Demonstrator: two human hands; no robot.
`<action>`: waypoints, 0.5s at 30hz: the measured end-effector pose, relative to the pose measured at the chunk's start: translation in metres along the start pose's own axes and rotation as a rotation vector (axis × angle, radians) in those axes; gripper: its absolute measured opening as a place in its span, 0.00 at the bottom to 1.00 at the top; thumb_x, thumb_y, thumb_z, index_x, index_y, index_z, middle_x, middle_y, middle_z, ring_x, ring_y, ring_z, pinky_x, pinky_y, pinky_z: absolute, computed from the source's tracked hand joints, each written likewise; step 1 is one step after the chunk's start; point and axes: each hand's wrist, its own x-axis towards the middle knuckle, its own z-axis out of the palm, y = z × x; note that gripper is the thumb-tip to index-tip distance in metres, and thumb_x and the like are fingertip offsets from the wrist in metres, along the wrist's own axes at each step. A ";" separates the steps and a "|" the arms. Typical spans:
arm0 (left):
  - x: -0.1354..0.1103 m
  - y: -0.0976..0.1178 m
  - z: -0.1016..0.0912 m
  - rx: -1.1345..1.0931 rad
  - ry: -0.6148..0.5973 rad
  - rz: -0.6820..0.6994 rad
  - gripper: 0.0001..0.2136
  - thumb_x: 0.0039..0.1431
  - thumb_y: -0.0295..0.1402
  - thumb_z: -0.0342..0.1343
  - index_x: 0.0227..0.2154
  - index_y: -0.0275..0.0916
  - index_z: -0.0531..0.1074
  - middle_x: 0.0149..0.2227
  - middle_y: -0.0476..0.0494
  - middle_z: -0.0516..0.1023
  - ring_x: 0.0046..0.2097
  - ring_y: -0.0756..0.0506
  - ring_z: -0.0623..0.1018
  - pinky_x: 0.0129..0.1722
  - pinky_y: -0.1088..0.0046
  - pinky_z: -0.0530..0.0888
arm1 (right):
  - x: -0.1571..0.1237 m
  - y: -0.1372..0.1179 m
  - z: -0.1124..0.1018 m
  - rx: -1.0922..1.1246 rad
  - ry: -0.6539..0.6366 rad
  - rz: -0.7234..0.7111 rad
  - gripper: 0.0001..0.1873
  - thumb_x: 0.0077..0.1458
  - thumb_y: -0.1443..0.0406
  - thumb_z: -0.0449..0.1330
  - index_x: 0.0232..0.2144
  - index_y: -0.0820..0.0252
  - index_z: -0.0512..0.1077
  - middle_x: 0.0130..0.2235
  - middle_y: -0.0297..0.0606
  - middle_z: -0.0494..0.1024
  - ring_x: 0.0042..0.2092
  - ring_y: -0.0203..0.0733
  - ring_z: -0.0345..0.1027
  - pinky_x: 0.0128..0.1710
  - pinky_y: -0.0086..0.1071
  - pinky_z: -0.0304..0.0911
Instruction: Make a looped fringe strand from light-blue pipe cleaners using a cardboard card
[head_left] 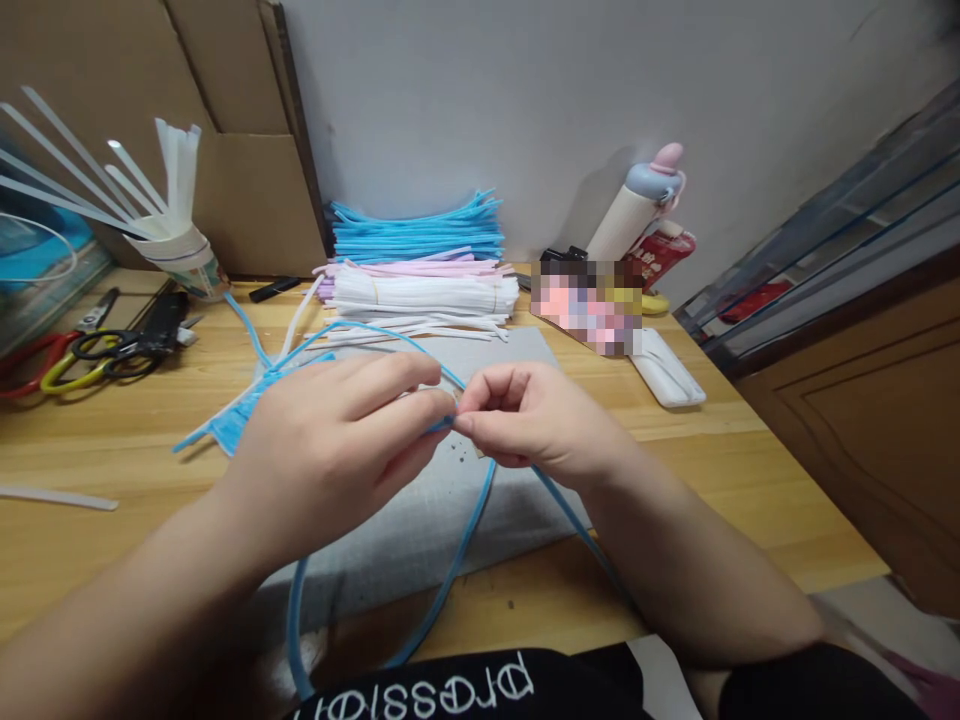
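Note:
Both hands meet over a grey mat (375,540) on the wooden table. My left hand (337,430) is closed round blue pipe cleaners, part of them hidden under its palm. A flat woven-looking blue piece (238,415) sticks out behind its wrist side. My right hand (525,415) pinches the tip of a blue strand at the left fingertips, thumb against index finger. Long blue pipe cleaners (469,535) loop down from the hands toward my lap, and one (574,515) passes under the right wrist.
Bundles of blue pipe cleaners (420,235) and white pipe cleaners (427,293) lie against the wall. At left stand a paper cup (184,260) with white strips and several scissors (82,350). A bottle (622,220) and a white tissue pack (667,370) are at right.

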 end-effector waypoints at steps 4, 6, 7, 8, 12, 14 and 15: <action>0.001 -0.003 -0.004 -0.157 -0.027 -0.043 0.04 0.56 0.28 0.56 0.35 0.42 0.72 0.36 0.46 0.78 0.36 0.47 0.77 0.34 0.71 0.71 | -0.002 -0.001 -0.001 -0.026 -0.005 -0.013 0.08 0.44 0.65 0.65 0.23 0.63 0.69 0.17 0.24 0.61 0.18 0.25 0.50 0.15 0.21 0.45; 0.002 -0.003 -0.006 -0.198 -0.040 -0.056 0.03 0.56 0.28 0.56 0.32 0.42 0.73 0.33 0.47 0.78 0.34 0.48 0.77 0.33 0.72 0.70 | -0.003 -0.001 0.000 -0.024 -0.011 -0.016 0.09 0.44 0.66 0.65 0.23 0.63 0.68 0.17 0.24 0.61 0.18 0.25 0.50 0.15 0.20 0.45; 0.002 -0.003 -0.006 -0.204 -0.046 -0.060 0.03 0.57 0.28 0.56 0.31 0.42 0.73 0.32 0.47 0.78 0.33 0.48 0.76 0.32 0.72 0.70 | -0.003 0.000 0.000 -0.017 -0.014 -0.014 0.09 0.44 0.65 0.66 0.23 0.63 0.68 0.17 0.24 0.61 0.18 0.25 0.50 0.15 0.20 0.46; 0.002 -0.003 -0.006 -0.206 -0.051 -0.064 0.03 0.57 0.29 0.56 0.30 0.42 0.74 0.31 0.47 0.78 0.33 0.48 0.76 0.32 0.72 0.70 | -0.003 0.001 -0.001 -0.002 -0.021 -0.009 0.09 0.45 0.65 0.66 0.23 0.63 0.68 0.17 0.24 0.62 0.18 0.25 0.51 0.15 0.20 0.46; 0.001 -0.004 -0.005 -0.172 -0.058 -0.085 0.04 0.58 0.30 0.55 0.31 0.43 0.74 0.31 0.46 0.79 0.33 0.47 0.76 0.32 0.71 0.69 | 0.002 0.005 -0.003 0.182 -0.187 0.096 0.09 0.49 0.64 0.63 0.27 0.62 0.67 0.20 0.27 0.67 0.18 0.26 0.55 0.13 0.19 0.48; -0.001 -0.006 -0.006 -0.125 -0.049 -0.049 0.04 0.58 0.30 0.55 0.33 0.44 0.75 0.32 0.47 0.79 0.33 0.47 0.76 0.32 0.70 0.69 | 0.005 0.008 -0.005 0.297 -0.337 0.167 0.10 0.53 0.61 0.59 0.28 0.64 0.68 0.22 0.31 0.70 0.17 0.27 0.58 0.11 0.19 0.48; -0.001 -0.007 -0.006 -0.098 -0.039 -0.009 0.05 0.57 0.29 0.56 0.34 0.44 0.74 0.33 0.47 0.79 0.33 0.47 0.76 0.32 0.70 0.69 | 0.007 0.009 -0.006 0.343 -0.400 0.193 0.12 0.54 0.60 0.57 0.28 0.65 0.68 0.23 0.33 0.71 0.17 0.27 0.59 0.11 0.19 0.48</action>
